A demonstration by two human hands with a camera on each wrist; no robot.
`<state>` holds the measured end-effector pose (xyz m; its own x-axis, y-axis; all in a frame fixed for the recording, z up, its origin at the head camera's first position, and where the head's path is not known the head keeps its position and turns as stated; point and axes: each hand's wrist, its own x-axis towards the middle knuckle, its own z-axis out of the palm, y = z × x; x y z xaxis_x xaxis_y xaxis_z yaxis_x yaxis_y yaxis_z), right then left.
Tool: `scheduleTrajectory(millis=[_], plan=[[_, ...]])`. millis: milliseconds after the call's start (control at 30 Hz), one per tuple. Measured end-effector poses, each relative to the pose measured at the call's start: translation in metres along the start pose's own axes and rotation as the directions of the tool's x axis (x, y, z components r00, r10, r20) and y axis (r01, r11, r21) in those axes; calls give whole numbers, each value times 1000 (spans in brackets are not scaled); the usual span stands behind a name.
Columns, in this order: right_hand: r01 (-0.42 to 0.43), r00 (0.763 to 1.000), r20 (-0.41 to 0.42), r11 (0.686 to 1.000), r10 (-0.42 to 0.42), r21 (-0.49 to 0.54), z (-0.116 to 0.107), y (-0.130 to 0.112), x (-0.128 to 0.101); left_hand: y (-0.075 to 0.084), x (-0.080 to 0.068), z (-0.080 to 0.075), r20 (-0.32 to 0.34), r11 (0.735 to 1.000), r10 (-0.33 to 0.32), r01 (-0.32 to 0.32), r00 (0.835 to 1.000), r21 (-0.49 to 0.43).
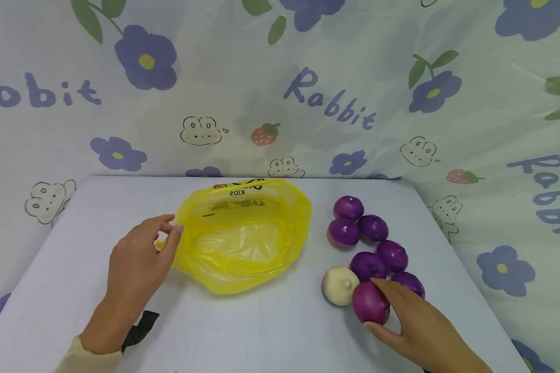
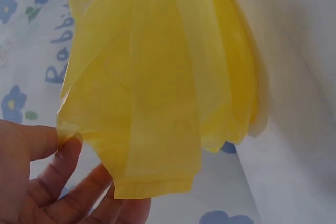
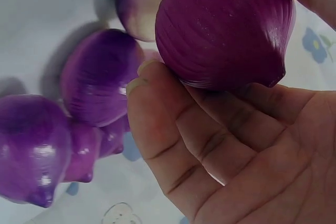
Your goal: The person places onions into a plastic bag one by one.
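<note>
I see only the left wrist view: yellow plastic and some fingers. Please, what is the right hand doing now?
Observer: The right hand grips a dark red onion at the near end of the group on the table.
Operator: Are other onions near it?
Observer: Yes. A pale onion lies right beside it, and six purple onions lie behind, toward the wall.
Operator: Is the yellow bag standing open or flat?
Observer: The yellow bag lies on the table with its mouth spread wide; the left hand pinches its left edge.
Operator: Is anything inside the bag?
Observer: Nothing shows inside it in the head view.
</note>
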<state>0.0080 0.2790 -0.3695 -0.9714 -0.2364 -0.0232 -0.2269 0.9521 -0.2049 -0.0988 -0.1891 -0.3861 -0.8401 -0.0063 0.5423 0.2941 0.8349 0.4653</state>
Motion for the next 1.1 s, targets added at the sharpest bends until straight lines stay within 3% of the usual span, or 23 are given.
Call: scheduleTrajectory(millis=[233, 633, 1100], plan=[[111, 991, -75, 994, -112, -21, -9, -7, 9, -2, 4, 0, 14, 1000, 14, -14, 1000, -19], [255, 965, -68, 967, -254, 2, -27, -21, 36, -4, 4, -5, 79, 999, -35, 39, 996, -38], [289, 957, -45, 955, -287, 69, -36, -49, 70, -5, 2, -3, 53, 999, 21, -18, 998, -42]])
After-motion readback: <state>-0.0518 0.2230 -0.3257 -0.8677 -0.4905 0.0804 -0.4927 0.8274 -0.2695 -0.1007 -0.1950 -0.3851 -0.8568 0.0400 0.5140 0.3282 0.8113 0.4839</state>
